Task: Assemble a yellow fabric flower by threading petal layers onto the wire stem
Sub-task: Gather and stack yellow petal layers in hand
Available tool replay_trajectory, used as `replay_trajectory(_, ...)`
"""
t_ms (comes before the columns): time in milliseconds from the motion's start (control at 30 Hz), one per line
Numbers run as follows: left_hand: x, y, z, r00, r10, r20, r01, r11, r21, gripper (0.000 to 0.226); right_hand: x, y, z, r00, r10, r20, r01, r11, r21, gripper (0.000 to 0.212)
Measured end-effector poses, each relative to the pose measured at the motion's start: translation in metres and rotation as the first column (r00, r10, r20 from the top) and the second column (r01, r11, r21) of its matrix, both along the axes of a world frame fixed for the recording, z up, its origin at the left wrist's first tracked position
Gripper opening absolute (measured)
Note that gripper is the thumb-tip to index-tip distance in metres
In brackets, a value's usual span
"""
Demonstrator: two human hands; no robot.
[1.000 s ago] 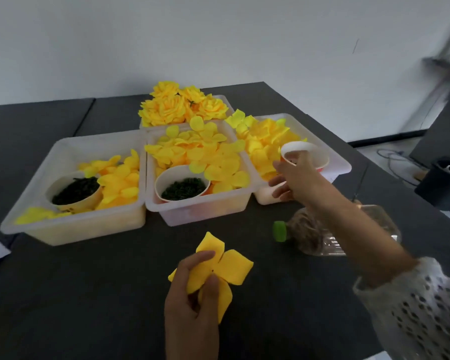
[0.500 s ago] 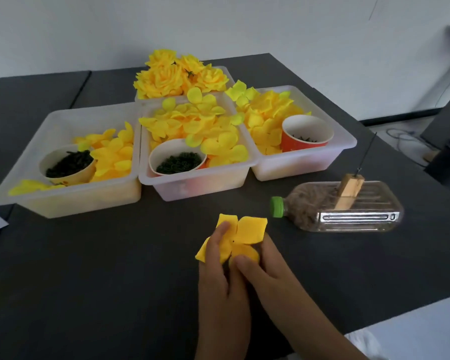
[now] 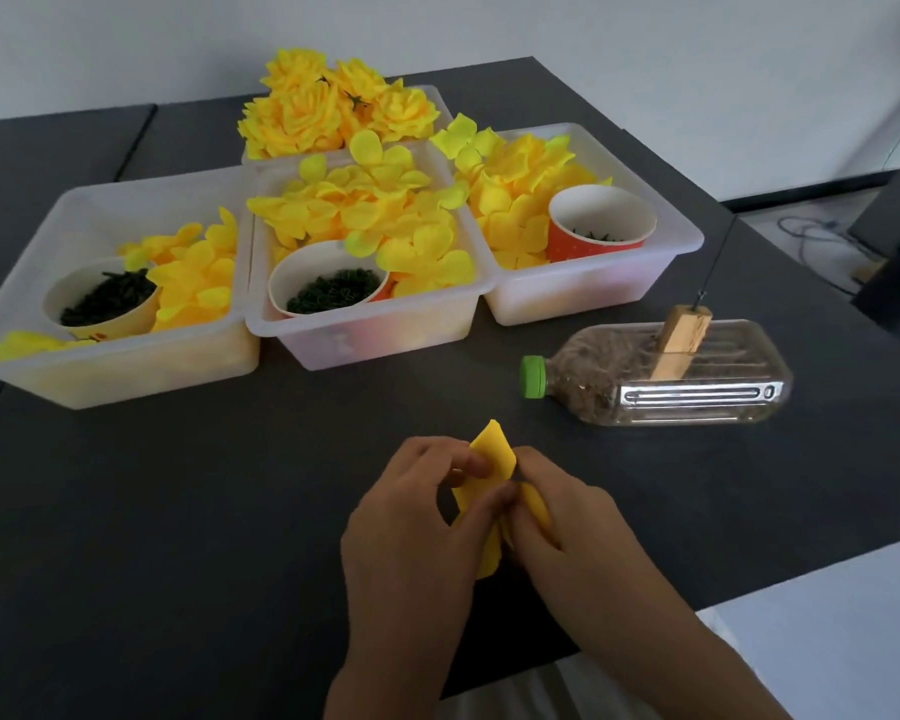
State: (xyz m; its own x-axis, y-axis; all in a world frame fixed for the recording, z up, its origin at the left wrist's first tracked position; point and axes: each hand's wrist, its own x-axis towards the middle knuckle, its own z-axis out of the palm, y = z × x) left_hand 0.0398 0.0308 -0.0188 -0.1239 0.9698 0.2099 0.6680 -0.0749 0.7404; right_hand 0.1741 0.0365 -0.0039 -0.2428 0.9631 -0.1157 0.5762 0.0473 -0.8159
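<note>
A yellow fabric petal layer (image 3: pixel 493 456) is folded upward between both hands near the table's front. My left hand (image 3: pixel 417 522) pinches it from the left with thumb and fingertips. My right hand (image 3: pixel 572 532) pinches its lower right part. A thin wire stem (image 3: pixel 714 262) stands up from a wooden block (image 3: pixel 680 345) on a clear bottle (image 3: pixel 666 376) lying on its side at the right. Whatever small piece the right hand may hold is hidden.
Three clear bins (image 3: pixel 365 335) hold loose yellow petals and paper cups of dark green parts (image 3: pixel 333 293). An orange cup (image 3: pixel 601 220) sits in the right bin. Finished yellow flowers (image 3: pixel 333 106) fill a bin at the back. The dark table edge (image 3: pixel 749 589) runs at the lower right.
My right hand came back from the orange cup and joined the left on the petal layer. The flat petal layer is now folded upward between both hands.
</note>
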Motion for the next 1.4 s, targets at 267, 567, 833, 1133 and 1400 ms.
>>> replay_trajectory(267, -0.01, 0.003, 0.006, 0.992, -0.055, 0.112, 0.059, 0.998, -0.034, 0.024, 0.01, 0.003, 0.02, 0.995, 0.101, 0.023, -0.095, 0.979, -0.179, 0.014)
replay_trajectory(567, -0.009, -0.001, 0.008, 0.991, -0.067, 0.117, 0.075, 0.995, -0.064, 0.043, 0.01, -0.004, 0.025, 0.991, 0.134, 0.029, -0.126, 0.973, -0.196, 0.013)
replay_trajectory(833, -0.01, -0.003, 0.008, 0.99, -0.064, 0.128, 0.075, 0.993, -0.087, 0.039, 0.013, -0.003, 0.022, 0.986, 0.167, 0.03, -0.159, 0.97, -0.183, 0.013)
replay_trajectory(1133, -0.002, -0.005, 0.006, 0.982, -0.084, 0.168, 0.098, 0.992, -0.076, 0.035, 0.012, -0.004, 0.027, 0.975, 0.178, 0.133, -0.148, 0.967, -0.205, 0.017)
replay_trajectory(1400, 0.008, -0.005, 0.01, 0.911, -0.026, 0.411, 0.043, 0.998, -0.034, 0.02, -0.005, -0.007, 0.012, 0.849, 0.123, 0.515, -0.165, 0.986, 0.037, 0.089)
